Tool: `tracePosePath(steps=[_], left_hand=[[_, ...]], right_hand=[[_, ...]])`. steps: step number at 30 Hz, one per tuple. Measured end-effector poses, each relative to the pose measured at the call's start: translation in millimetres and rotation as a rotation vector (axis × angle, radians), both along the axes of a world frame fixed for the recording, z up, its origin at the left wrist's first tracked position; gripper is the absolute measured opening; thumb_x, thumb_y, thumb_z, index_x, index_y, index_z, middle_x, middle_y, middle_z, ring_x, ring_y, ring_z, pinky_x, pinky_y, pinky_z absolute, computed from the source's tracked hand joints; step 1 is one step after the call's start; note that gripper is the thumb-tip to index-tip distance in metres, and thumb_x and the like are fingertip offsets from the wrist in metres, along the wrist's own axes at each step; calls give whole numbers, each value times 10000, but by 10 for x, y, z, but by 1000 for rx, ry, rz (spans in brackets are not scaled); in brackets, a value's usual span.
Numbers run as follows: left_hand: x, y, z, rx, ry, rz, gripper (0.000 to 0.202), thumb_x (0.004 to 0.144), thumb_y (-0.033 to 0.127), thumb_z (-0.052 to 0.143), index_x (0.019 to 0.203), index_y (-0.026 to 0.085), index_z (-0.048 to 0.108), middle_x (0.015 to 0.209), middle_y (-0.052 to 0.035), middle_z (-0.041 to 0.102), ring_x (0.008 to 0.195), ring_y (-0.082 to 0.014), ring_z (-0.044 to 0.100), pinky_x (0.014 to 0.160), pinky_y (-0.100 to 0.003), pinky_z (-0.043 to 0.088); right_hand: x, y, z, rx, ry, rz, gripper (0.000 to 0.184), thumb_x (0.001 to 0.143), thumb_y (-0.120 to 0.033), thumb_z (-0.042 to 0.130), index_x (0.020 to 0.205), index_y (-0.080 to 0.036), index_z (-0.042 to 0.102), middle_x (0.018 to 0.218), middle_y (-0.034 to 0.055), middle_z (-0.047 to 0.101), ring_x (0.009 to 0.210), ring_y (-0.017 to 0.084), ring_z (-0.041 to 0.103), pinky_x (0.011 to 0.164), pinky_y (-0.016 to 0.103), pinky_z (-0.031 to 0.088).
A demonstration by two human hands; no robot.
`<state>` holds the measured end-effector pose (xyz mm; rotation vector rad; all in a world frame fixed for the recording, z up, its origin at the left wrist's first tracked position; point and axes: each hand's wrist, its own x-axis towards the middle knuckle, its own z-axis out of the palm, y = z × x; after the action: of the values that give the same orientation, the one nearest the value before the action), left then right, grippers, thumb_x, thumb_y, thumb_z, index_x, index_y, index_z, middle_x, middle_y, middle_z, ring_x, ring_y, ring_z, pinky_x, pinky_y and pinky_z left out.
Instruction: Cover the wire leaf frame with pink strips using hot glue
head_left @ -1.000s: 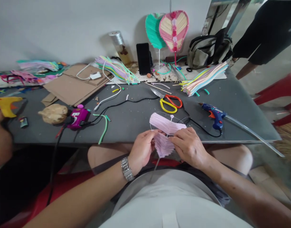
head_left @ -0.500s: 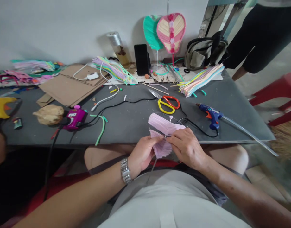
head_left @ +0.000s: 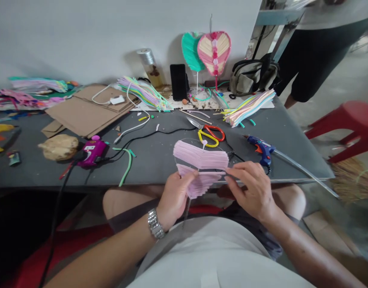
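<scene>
Gripped the pink straw fan (head_left: 200,157) at lower centre with the left hand (head_left: 174,196), stem pointing down. Pinched a pink straw (head_left: 212,173) with the right hand (head_left: 252,190), lying crosswise between both hands.

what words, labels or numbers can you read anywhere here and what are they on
No text can be read in this picture.
On the purple glue gun: a white label with marks, too blurred to read.
On the blue glue gun: no print that can be made out.
On the bottle: nothing legible.
On the pink fan, held by the left hand and right hand: no writing shows.
</scene>
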<state>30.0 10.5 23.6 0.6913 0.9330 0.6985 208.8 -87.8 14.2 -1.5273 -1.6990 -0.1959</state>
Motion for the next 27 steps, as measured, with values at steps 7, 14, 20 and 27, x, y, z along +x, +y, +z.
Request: tracePosePath(steps=[7,14,20,27], left_hand=[[37,-61,-3,118,-18,141,380,598,357,909,856,140,734,784,-59,771,871,-268,737,747,-341,581],[73,-184,-128,128,-11,160,351,614,358,895,822,140,717,685,-20,724,664,-192,686,592,-271,523],[74,-200,-151,126,-25,172,385,619,376,890,893,157,730,790,-21,762,602,-162,658,509,-251,474],[55,-214,-108,118,15,141,349,636,377,882,853,164,712,744,-20,751,798,-240,731,639,-291,557]], right_hand=[[-142,-46,-24,-138,584,-132,131,929,-327,682,907,-199,671,705,-15,642,584,114,546,554,238,451],[-267,96,-49,-125,654,-150,156,905,-300,666,787,-199,675,645,-28,623,560,103,520,550,224,427],[-305,91,-138,-186,747,-184,132,870,-301,668,791,-196,677,643,-28,626,555,110,521,543,229,415],[-363,45,-203,-224,846,-170,163,866,-361,690,818,-205,678,643,-22,601,561,125,514,533,245,424]])
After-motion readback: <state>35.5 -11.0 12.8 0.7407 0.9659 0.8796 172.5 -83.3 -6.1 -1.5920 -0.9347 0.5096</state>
